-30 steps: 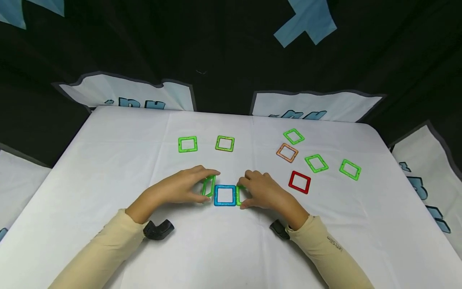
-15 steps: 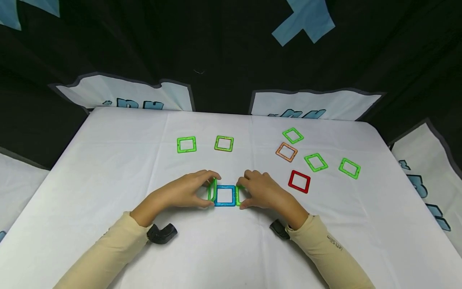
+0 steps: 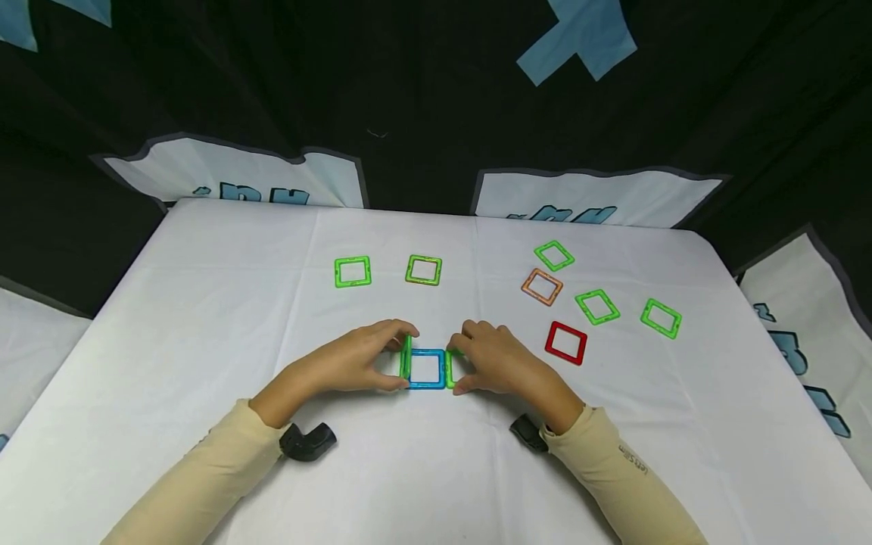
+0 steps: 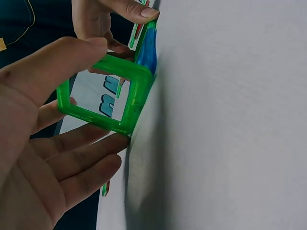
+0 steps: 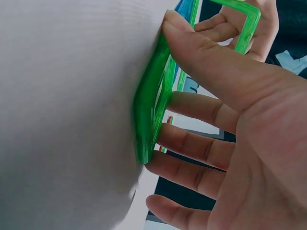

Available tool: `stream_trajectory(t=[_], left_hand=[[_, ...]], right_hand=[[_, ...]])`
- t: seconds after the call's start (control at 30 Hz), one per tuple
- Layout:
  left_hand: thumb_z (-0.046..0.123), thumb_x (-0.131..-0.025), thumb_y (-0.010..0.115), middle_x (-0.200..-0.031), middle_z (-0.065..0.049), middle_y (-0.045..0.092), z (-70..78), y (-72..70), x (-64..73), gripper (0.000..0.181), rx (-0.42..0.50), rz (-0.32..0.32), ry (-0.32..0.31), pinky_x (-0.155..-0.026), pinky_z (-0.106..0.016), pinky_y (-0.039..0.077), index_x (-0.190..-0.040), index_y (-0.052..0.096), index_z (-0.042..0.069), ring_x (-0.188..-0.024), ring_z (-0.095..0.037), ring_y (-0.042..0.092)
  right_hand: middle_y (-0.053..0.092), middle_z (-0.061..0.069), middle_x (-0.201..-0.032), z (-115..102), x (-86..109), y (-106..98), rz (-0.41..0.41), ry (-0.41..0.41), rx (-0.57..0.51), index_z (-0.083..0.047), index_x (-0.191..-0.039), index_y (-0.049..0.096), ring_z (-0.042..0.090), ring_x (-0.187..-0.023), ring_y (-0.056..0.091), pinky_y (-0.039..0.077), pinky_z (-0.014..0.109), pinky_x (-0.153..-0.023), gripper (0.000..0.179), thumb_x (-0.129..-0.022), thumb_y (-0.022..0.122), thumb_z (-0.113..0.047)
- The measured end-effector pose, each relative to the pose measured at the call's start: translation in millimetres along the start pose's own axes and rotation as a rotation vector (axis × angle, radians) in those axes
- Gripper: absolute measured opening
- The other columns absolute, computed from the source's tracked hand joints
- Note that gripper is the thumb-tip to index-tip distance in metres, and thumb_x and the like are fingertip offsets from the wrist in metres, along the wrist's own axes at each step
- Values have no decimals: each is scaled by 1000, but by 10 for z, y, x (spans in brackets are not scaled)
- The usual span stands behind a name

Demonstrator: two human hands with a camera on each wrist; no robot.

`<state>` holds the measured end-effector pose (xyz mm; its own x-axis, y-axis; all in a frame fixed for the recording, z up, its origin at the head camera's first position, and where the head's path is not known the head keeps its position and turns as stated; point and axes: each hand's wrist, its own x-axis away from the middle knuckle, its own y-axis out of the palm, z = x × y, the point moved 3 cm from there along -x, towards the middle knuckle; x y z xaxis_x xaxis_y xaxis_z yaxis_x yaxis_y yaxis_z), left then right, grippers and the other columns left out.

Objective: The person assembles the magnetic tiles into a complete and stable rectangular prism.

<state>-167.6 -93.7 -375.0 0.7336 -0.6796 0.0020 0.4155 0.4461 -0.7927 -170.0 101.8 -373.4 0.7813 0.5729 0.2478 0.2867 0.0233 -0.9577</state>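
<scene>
A blue square magnetic tile (image 3: 428,385) lies flat on the white tablecloth between both hands. My left hand (image 3: 341,362) grips a green magnetic tile (image 4: 136,98) between thumb and fingertips, holding it on edge, upright along the blue tile's left side. On the blue tile's other side, a second green magnetic tile (image 5: 146,108) lies flat against it. My right hand (image 3: 500,363) holds that one, thumb at the near edge and fingers at the far edge, covering much of it in the head view.
Two green tiles lie farther back, one at left (image 3: 353,284) and one near the middle (image 3: 424,282). To the right are a red tile (image 3: 565,357), an orange tile (image 3: 542,301) and several more green ones. A dark curtain (image 3: 422,113) hangs behind the table.
My left hand has moved slightly right, bringing its green tile from a tilt beside the blue tile to upright at its left edge. The right hand has stayed in place.
</scene>
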Motion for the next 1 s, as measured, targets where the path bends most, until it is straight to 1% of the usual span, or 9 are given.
stream_trajectory(t=[0.17, 0.3, 0.43, 0.6, 0.73, 1.0], left_hand=[[28, -74, 75, -117, -5, 55, -23, 9, 33, 63, 39, 5, -14, -93, -35, 47, -125, 43, 10, -106, -17, 57], [26, -75, 74, -122, -8, 53, -50, 27, 55, 63, 74, 10, -4, -96, -36, 46, -126, 41, 9, -109, -19, 56], [25, -76, 74, -124, -7, 52, -77, 48, 73, 62, 105, 19, 4, -97, -35, 45, -126, 40, 8, -111, -19, 55], [26, -77, 73, -125, -5, 51, -94, 55, 96, 62, 99, 28, 15, -98, -33, 45, -127, 39, 11, -112, -17, 56], [27, -77, 73, -126, -4, 51, -104, 49, 110, 62, 104, 33, 11, -98, -33, 45, -127, 39, 12, -113, -17, 55], [28, -76, 73, -127, -3, 51, -138, 93, 89, 64, 123, 38, 4, -99, -34, 44, -128, 39, 14, -113, -16, 55]], right_hand=[[52, 3, -102, -4, -8, 0, -6, -3, 3, -14, -115, 58, 18, -92, 48, 45, 37, -76, 58, -69, 75, -45], [52, 3, -101, 2, -11, 5, -7, -2, 6, -14, -114, 58, 18, -91, 47, 44, 36, -75, 58, -69, 75, -45], [52, 3, -100, 6, -5, 6, -2, -5, -4, -14, -114, 58, 18, -90, 47, 44, 36, -74, 57, -68, 76, -45], [52, 3, -100, -8, 7, 2, 0, -2, -5, -14, -114, 59, 18, -91, 47, 45, 37, -74, 57, -69, 76, -44], [53, 3, -100, -26, 11, -12, 9, -4, -9, -14, -114, 59, 18, -91, 48, 45, 37, -75, 57, -69, 76, -44], [52, 1, -98, 1, 23, -17, 3, 5, -48, -15, -114, 60, 16, -88, 47, 44, 35, -74, 57, -68, 77, -44]])
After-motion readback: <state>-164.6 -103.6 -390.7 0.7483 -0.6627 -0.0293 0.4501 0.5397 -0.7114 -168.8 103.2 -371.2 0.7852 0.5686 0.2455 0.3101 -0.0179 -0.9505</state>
